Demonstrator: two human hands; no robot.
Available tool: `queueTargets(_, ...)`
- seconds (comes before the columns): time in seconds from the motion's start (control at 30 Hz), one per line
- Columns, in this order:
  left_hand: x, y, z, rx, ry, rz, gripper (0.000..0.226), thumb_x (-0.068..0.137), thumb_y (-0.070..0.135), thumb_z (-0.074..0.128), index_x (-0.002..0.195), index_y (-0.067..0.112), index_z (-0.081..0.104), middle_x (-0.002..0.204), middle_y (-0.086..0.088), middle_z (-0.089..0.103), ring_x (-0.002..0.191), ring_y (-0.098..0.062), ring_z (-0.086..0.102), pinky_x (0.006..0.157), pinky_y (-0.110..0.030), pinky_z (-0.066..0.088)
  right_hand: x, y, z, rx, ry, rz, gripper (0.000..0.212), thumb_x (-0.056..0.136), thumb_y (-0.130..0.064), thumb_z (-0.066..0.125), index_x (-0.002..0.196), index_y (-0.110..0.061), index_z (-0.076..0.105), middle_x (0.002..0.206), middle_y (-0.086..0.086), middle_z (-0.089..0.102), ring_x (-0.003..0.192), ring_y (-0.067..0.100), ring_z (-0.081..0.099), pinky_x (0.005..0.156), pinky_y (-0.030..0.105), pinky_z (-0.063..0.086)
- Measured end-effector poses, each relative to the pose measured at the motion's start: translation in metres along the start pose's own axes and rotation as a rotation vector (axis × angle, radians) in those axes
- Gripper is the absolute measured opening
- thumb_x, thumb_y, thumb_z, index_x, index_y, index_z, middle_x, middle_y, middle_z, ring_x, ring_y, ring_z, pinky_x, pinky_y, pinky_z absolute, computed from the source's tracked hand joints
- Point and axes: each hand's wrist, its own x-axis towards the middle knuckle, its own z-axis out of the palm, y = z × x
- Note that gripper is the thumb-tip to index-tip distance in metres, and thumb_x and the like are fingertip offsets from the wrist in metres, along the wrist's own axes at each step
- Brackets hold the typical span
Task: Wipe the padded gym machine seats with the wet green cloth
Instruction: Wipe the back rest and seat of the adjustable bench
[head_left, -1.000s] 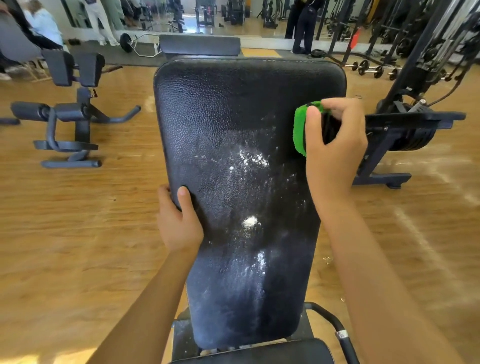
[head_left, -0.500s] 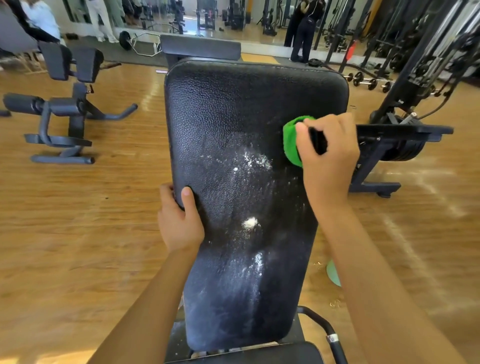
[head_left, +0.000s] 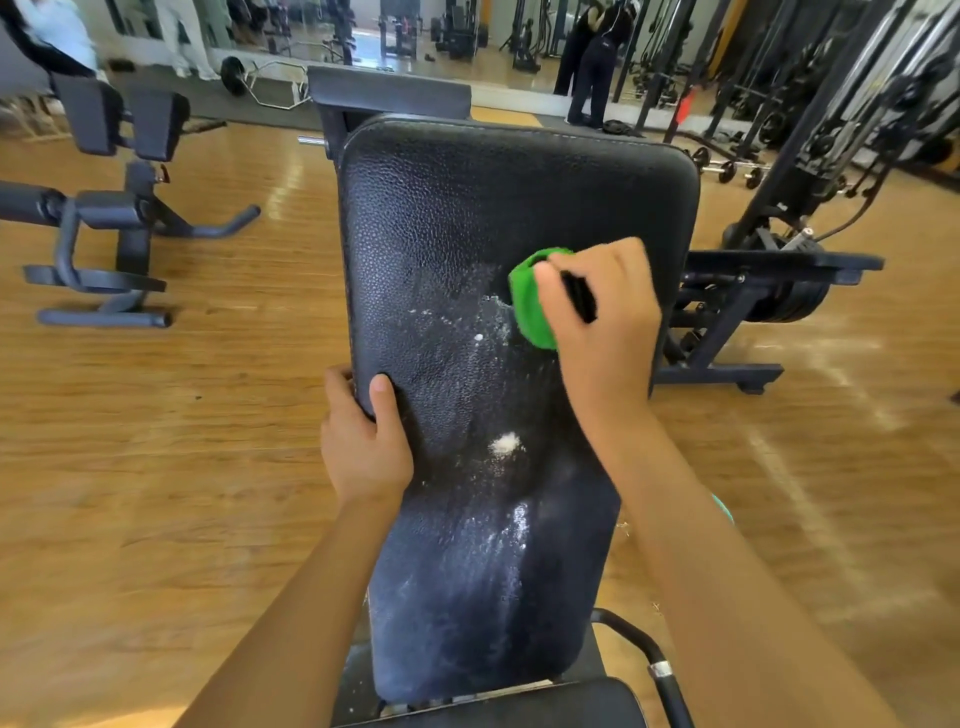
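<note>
Wiping is judged partly done. The right hand (head_left: 602, 322) grips the cloth (head_left: 530, 301), pressed on the pad (head_left: 467, 208) right of centre. The left hand (head_left: 363, 441) clamps the pad's left edge. White residue (head_left: 505, 444) on the middle and lower pad is left to wipe.

The person's left forearm (head_left: 311, 597) and right forearm (head_left: 701, 545) are bare; left hand (head_left: 366, 447) and right hand (head_left: 602, 322) also.
</note>
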Motion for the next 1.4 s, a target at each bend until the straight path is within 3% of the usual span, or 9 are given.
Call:
queueTargets(0.1,0.000,-0.001,0.001,-0.017,-0.017,-0.002,0.058,0.085,0.056,0.028,0.107,0.006,0.048,0.073,0.019,0.050,0.059,-0.003,0.044,0.057,-0.033,0.024,0.027,0.007,-0.006,-0.051,0.141,0.033,0.016,0.090,-0.012,0.064,0.082,0.002,0.063,0.084,0.021,0.056,0.081,0.003,0.042,0.077,0.007,0.033)
queueTargets(0.2,0.001,-0.003,0.000,-0.016,-0.024,0.013,0.056,0.086,0.057,0.029,0.107,0.007,0.048,0.071,0.016,0.051,0.060,-0.006,0.047,0.056,-0.035,0.031,0.035,0.003,0.001,-0.072,0.183,0.015,0.016,0.090,-0.012,0.064,0.084,0.003,0.064,0.085,0.020,0.056,0.081,0.003,0.043,0.079,0.004,0.033)
queueTargets(0.57,0.002,-0.004,-0.002,0.030,-0.013,0.024,0.060,0.086,0.058,0.027,0.107,0.006,0.048,0.066,0.011,0.050,0.061,-0.027,0.048,0.054,-0.038,0.028,-0.021,-0.021,0.019,-0.005,-0.121,-0.149,0.018,0.089,-0.014,0.068,0.085,0.003,0.068,0.082,0.015,0.058,0.075,0.023,0.057,0.071,0.025,0.047)
queueTargets(0.77,0.001,-0.003,-0.001,0.004,-0.038,-0.012,0.058,0.085,0.059,0.028,0.106,0.008,0.047,0.066,0.013,0.049,0.057,-0.002,0.050,0.052,-0.035,0.023,0.012,-0.020,0.015,0.002,0.016,-0.060,0.015,0.089,-0.012,0.067,0.086,0.003,0.067,0.088,0.017,0.058,0.084,0.014,0.053,0.079,0.014,0.039)
queueTargets(0.87,0.001,-0.004,-0.002,-0.005,-0.053,0.007,0.057,0.086,0.058,0.029,0.106,0.008,0.047,0.064,0.013,0.049,0.060,0.004,0.052,0.048,-0.017,0.027,0.025,-0.025,0.020,-0.020,0.080,-0.061,0.016,0.089,-0.014,0.067,0.087,0.002,0.066,0.088,0.017,0.059,0.082,0.015,0.054,0.078,0.010,0.039)
queueTargets(0.97,0.002,-0.006,-0.001,0.000,-0.052,0.006,0.057,0.086,0.058,0.029,0.107,0.009,0.047,0.066,0.015,0.049,0.058,0.000,0.052,0.049,-0.017,0.027,0.005,-0.036,0.032,-0.027,0.004,-0.126,0.018,0.090,-0.016,0.067,0.085,0.001,0.067,0.087,0.014,0.060,0.081,0.020,0.058,0.076,0.019,0.044)
queueTargets(1.1,0.003,-0.010,0.000,0.009,-0.050,0.016,0.056,0.087,0.060,0.028,0.108,0.011,0.046,0.074,0.008,0.053,0.065,-0.027,0.054,0.054,-0.035,0.028,-0.038,-0.046,0.046,-0.040,-0.175,-0.278,0.016,0.090,-0.014,0.069,0.086,0.001,0.069,0.084,0.015,0.062,0.076,0.031,0.062,0.070,0.040,0.052)
queueTargets(1.23,0.003,-0.012,0.000,0.013,-0.051,0.017,0.053,0.088,0.059,0.028,0.109,0.013,0.045,0.079,0.000,0.057,0.067,-0.029,0.055,0.055,-0.033,0.026,-0.024,-0.048,0.048,-0.012,-0.129,-0.248,0.017,0.090,-0.014,0.068,0.085,0.002,0.068,0.084,0.015,0.060,0.076,0.030,0.061,0.071,0.036,0.052)
queueTargets(1.4,0.002,-0.009,-0.001,0.001,-0.059,-0.010,0.055,0.086,0.060,0.028,0.108,0.013,0.046,0.069,0.013,0.049,0.056,-0.006,0.047,0.048,-0.020,0.024,0.013,-0.051,0.045,-0.008,0.036,-0.122,0.017,0.088,-0.014,0.067,0.087,0.003,0.068,0.088,0.016,0.058,0.082,0.020,0.057,0.078,0.016,0.042)
